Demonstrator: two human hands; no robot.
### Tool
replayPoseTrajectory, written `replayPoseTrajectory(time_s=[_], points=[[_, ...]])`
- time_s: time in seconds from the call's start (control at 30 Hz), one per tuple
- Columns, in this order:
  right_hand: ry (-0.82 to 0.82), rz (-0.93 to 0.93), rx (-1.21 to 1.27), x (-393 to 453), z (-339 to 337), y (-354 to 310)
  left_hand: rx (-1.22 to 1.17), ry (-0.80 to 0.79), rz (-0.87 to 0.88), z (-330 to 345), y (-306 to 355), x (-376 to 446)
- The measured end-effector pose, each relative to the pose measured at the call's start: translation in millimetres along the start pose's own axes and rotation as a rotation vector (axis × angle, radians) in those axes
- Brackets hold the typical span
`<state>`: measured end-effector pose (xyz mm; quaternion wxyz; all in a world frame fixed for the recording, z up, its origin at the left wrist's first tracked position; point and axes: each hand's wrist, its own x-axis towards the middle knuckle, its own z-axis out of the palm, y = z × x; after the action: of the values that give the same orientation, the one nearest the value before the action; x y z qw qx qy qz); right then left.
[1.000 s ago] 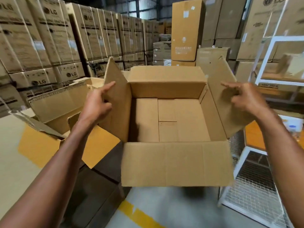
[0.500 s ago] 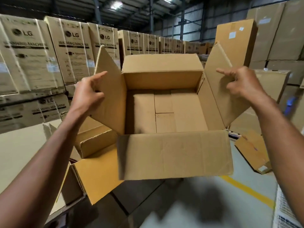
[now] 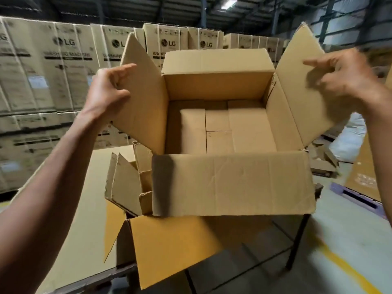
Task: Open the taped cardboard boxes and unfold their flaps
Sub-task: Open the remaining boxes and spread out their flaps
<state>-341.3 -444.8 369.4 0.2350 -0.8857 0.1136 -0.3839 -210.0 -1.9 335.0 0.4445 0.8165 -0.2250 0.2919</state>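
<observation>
Item: open cardboard box (image 3: 233, 183), plain brown, held up at chest height in the centre of the head view, above a dark-framed table (image 3: 297, 240). All four top flaps were unfolded: near flap (image 3: 233, 183) hanging down toward the person, far flap (image 3: 216, 60) standing up, left flap (image 3: 142, 98) and right flap (image 3: 303, 92) splayed outward and upward. The interior was visible down to the folded bottom panels (image 3: 218, 128); nothing lay inside. Left hand (image 3: 106, 96) sat against the outer face of the left flap, fingers loosely curled, index finger extended along the flap; whether the thumb gripped the cardboard could not be told. Right hand (image 3: 347, 77) sat at the outer face of the right flap, blurred, with fingers partly curled and the index finger pointing inward; its grip on the flap could not be told either. Adjacent item: second opened box (image 3: 169, 247), lying lower and to the left, just beside and partly beneath the held box, with yellowish inner flaps folded out and a torn corrugated flap (image 3: 123, 183) standing up. Further item: large flat carton top (image 3: 91, 209) at lower left. Background stock: rows of stacked cartons printed LG (image 3: 63, 81) along the left and rear. Floor: grey concrete with a yellow painted line (image 3: 347, 270) at lower right; loose cardboard scraps (image 3: 324, 158) lay on the floor at right.
</observation>
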Motion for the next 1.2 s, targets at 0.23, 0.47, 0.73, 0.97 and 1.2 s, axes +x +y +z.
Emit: replayPoseTrajectory(time_s=[0.23,0.47,0.73,0.97,1.2], points=[[-0.121,-0.149,0.162,74.6,93.5,13.9,0.119,0.125,-0.123,8.0,-20.1,14.3],[-0.29,-0.193,0.265,136.2,162.4,29.6,0.263,0.166,-0.219,31.8,-43.6,33.9],[-0.505,-0.14,0.299,147.4,234.3,59.9,0.311,0.141,-0.386,65.7,-93.7,21.1],[-0.674,-0.12,0.251,135.2,295.8,73.6,0.3,-0.005,-0.507,70.5,-154.1,17.5],[-0.764,-0.01,0.208,123.9,341.3,89.3,0.342,-0.116,-0.544,94.1,-201.6,9.3]])
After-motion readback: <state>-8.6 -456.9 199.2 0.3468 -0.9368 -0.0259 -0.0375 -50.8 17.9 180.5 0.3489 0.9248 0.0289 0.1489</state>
